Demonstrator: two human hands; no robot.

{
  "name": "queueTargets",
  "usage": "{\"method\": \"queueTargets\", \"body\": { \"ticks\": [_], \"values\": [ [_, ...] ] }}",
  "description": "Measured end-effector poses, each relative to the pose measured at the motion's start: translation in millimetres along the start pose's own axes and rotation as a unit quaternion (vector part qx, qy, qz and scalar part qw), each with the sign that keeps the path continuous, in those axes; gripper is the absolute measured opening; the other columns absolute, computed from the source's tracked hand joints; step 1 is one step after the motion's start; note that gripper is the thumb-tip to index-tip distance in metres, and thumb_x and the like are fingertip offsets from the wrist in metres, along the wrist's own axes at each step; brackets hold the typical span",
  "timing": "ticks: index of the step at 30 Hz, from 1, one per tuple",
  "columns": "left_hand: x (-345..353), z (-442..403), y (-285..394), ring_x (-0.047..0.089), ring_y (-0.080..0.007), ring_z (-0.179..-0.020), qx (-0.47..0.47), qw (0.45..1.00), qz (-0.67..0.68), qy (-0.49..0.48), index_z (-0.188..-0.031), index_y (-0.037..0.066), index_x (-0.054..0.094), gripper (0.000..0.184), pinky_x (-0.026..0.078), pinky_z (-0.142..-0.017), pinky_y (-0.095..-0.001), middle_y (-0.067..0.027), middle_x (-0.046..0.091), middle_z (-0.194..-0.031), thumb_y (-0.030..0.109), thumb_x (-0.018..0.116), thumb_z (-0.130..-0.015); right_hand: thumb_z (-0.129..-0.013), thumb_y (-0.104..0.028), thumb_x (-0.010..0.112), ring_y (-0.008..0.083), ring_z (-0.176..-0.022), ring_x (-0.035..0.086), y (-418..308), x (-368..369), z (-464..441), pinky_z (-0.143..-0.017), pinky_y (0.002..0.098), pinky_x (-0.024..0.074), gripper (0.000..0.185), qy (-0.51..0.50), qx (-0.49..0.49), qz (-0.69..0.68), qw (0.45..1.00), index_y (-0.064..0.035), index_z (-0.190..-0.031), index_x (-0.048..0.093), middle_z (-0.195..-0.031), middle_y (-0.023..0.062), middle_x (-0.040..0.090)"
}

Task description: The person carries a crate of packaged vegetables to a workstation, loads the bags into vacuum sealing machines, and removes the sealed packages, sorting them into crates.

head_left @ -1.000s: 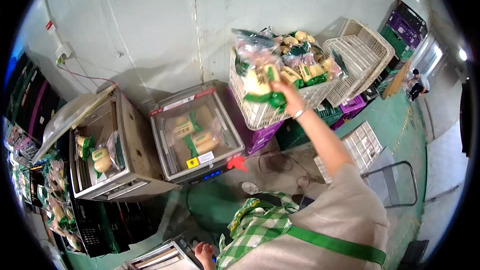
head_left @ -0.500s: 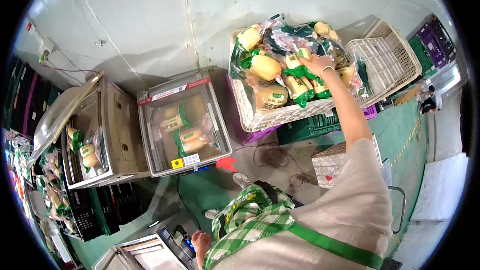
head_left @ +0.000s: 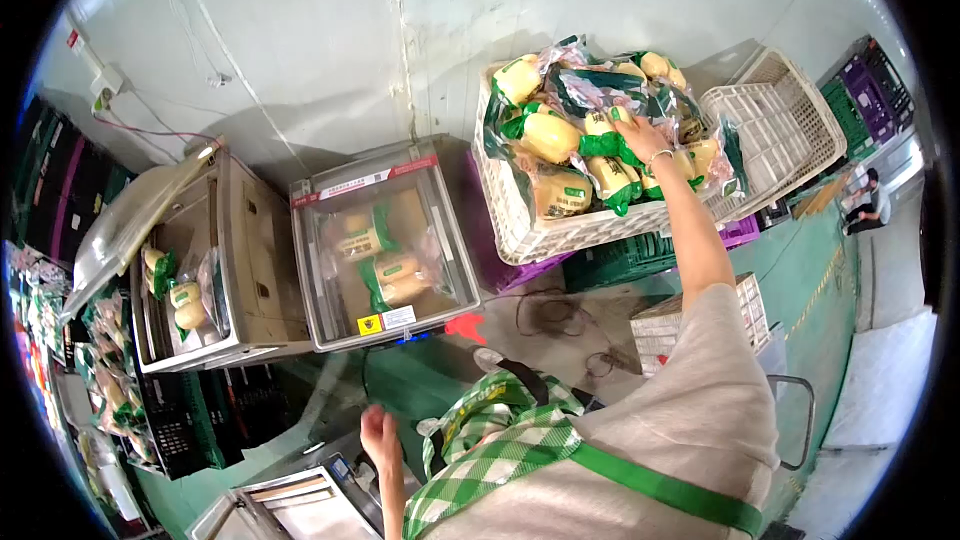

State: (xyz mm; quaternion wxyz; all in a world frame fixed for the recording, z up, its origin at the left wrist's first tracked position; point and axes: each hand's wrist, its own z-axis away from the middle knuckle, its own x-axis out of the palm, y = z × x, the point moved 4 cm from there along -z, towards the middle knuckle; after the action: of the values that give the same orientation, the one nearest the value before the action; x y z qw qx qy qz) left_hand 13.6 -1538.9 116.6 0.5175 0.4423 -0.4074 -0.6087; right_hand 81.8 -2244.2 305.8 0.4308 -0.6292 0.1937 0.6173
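Note:
My right hand (head_left: 645,138) reaches into a white plastic crate (head_left: 560,240) heaped with bagged produce. Its fingers are closed on a clear bag of pale yellow vegetable (head_left: 600,124) with green ends, perhaps lotus root; part of their hold is hidden. Larger packs, such as a plump yellow one (head_left: 550,137), lie close around it. Low at the left of my body, my left hand (head_left: 379,435) hangs with its fingers curled in, and I see nothing in it. Nearest to it is a machine (head_left: 300,500) with its lid raised, at the bottom edge.
A vacuum sealer with a clear lid (head_left: 455,240) stands left of the crate, two packs under its lid. Another sealer (head_left: 255,275) has its lid raised. A white crate (head_left: 775,130) adjoins on the right. A person (head_left: 870,205) crouches far right.
The view has shifted, moving the crate and sealers slightly right and down. My left hand has risen and moved a little left. My right hand stays at the same bags.

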Motion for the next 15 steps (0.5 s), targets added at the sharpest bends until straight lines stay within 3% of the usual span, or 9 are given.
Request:
{"method": "queueTargets", "body": {
  "ticks": [3, 4, 5, 6, 9, 12, 15],
  "values": [
    [103.2, -52.0, 150.5, 0.055, -0.0092, -0.082, 0.125, 0.989, 0.036, -0.066, -0.106, 0.001, 0.053, 0.024, 0.044, -0.074, -0.0228, -0.0027, 0.058, -0.09, -0.001, 0.054, -0.082, -0.078, -0.062, 0.039, 0.0383, -0.106, 0.051, 6.4, 9.9, -6.5, -0.091, 0.0405, 0.0399, 0.082, 0.036, -0.026, 0.012, 0.999, 0.0013, -0.129, 0.033, -0.114, 0.0278, 0.051],
    [135.1, -61.7, 192.3, 0.057, -0.0121, -0.082, 0.198, 0.973, -0.076, -0.089, -0.105, 0.002, 0.054, 0.025, 0.045, -0.075, -0.0248, -0.0056, 0.059, -0.092, -0.002, 0.056, -0.08, -0.078, -0.062, 0.039, 0.0388, -0.103, 0.053, 9.9, 12.3, -8.8, -0.089, 0.0402, 0.0413, 0.082, 0.054, -0.031, 0.019, 0.998, 0.0015, -0.129, 0.034, -0.111, 0.0285, 0.053],
    [173.2, -65.6, 235.9, 0.058, -0.016, -0.082, 0.265, 0.953, -0.073, -0.131, -0.104, 0.002, 0.055, 0.027, 0.045, -0.075, -0.0264, -0.009, 0.059, -0.09, -0.002, 0.057, -0.078, -0.078, -0.062, 0.038, 0.0387, -0.1, 0.054, 8.4, 11.1, -5.2, -0.087, 0.041, 0.0428, 0.08, 0.063, -0.041, 0.005, 0.997, 0.0015, -0.128, 0.037, -0.108, 0.0288, 0.054],
    [203.9, -75.5, 259.1, 0.057, -0.0133, -0.086, 0.357, 0.909, -0.119, -0.18, -0.108, 0.001, 0.053, 0.028, 0.045, -0.078, -0.025, -0.0071, 0.058, -0.092, -0.001, 0.056, -0.08, -0.079, -0.061, 0.039, 0.0382, -0.099, 0.055, 7.8, 10.2, -2.5, -0.086, 0.0413, 0.0436, 0.079, 0.075, -0.04, 0.01, 0.996, 0.0015, -0.127, 0.037, -0.106, 0.0283, 0.055],
    [296.2, -103.8, 325.7, 0.058, -0.0182, -0.077, 0.454, 0.848, -0.16, -0.222, -0.106, 0.0, 0.053, 0.03, 0.046, -0.071, -0.0268, -0.0108, 0.058, -0.087, 0.001, 0.058, -0.077, -0.079, -0.058, 0.042, 0.0367, -0.093, 0.058, 7.5, 8.3, 1.1, -0.082, 0.0411, 0.0461, 0.074, 0.089, -0.049, -0.006, 0.995, -0.0015, -0.126, 0.04, -0.101, 0.0267, 0.058],
    [385.8, -178.2, 319.8, 0.059, -0.0189, -0.078, 0.391, 0.879, -0.119, -0.245, -0.106, -0.001, 0.054, 0.028, 0.047, -0.072, -0.0278, -0.0133, 0.061, -0.087, 0.005, 0.057, -0.079, -0.078, -0.057, 0.044, 0.0368, -0.093, 0.057, 6.9, 6.2, 8.5, -0.082, 0.0415, 0.046, 0.071, 0.124, -0.043, -0.001, 0.991, -0.0037, -0.125, 0.044, -0.098, 0.025, 0.059],
    [449.1, -232.6, 308.1, 0.059, -0.0265, -0.085, 0.292, 0.876, -0.287, -0.254, -0.107, -0.001, 0.055, 0.038, 0.045, -0.078, -0.0342, -0.0187, 0.062, -0.091, 0.029, 0.052, -0.083, -0.077, -0.056, 0.047, 0.037, -0.096, 0.055, 3.2, 0.9, 16.9, -0.084, 0.0415, 0.0443, 0.067, 0.125, -0.033, -0.016, 0.991, -0.0057, -0.122, 0.046, -0.102, 0.0256, 0.058]
  ]
}}
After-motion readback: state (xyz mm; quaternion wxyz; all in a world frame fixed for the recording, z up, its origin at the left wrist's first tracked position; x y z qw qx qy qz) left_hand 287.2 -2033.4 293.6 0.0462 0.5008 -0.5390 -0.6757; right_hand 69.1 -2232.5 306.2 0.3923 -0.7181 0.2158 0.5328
